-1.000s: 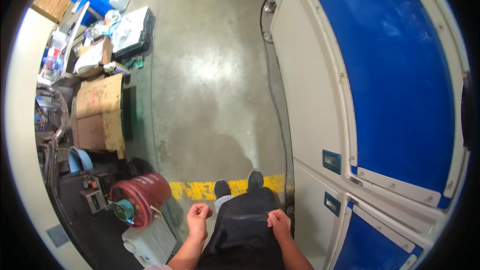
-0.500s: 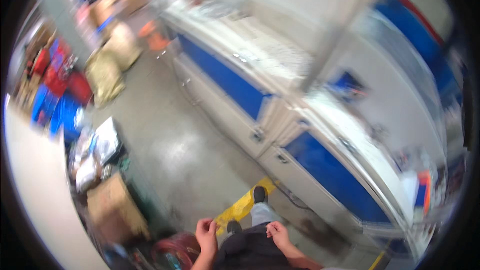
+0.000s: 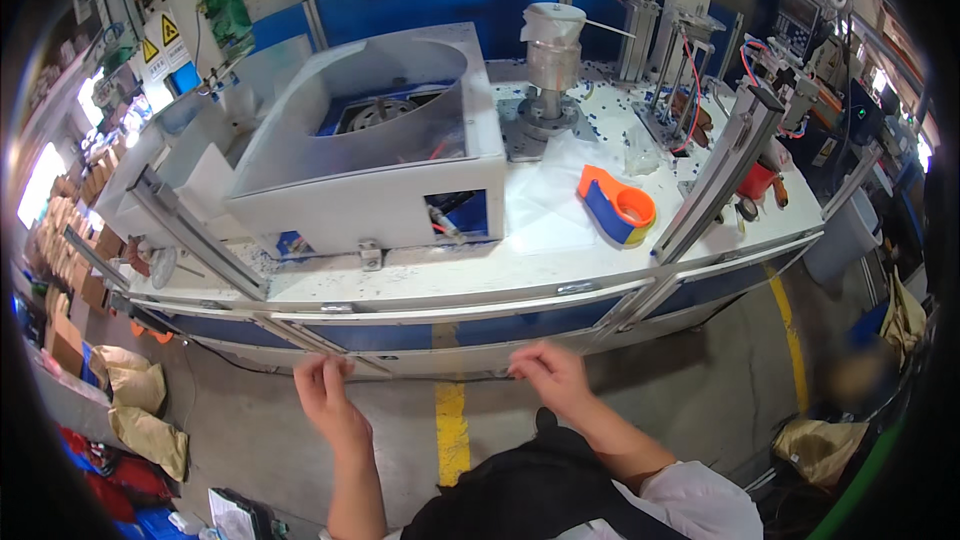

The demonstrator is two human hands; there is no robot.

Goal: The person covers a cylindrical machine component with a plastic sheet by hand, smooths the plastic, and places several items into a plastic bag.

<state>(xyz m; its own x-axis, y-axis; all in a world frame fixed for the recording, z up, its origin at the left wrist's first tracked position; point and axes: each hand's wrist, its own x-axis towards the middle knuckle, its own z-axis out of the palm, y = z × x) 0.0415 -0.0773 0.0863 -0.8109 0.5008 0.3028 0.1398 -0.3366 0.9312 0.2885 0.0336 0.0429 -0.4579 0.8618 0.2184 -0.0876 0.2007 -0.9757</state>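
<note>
My left hand (image 3: 334, 403) hangs in the air in front of the bench's blue-panelled front, fingers curled in, with nothing visible in it. To its right, my right hand (image 3: 556, 376) is raised at about the same height, fingers bent toward the thumb, also showing nothing held. Neither hand touches the white workbench (image 3: 420, 285). On the bench top, beyond my right hand, lies an orange and blue piece with a round opening (image 3: 616, 206), beside a crumpled white sheet (image 3: 550, 190).
A white housing with a round bowl (image 3: 370, 210) stands on the bench, with a metal cylinder on a stand (image 3: 553, 55) to its right. Metal posts (image 3: 722, 175) rise at the front edge. Sacks (image 3: 148, 435) lie at left; a grey bin (image 3: 843, 240) stands right.
My view has swung round to the right, so the bench now lies straight ahead. Both hands have come up higher in view and stand farther apart.
</note>
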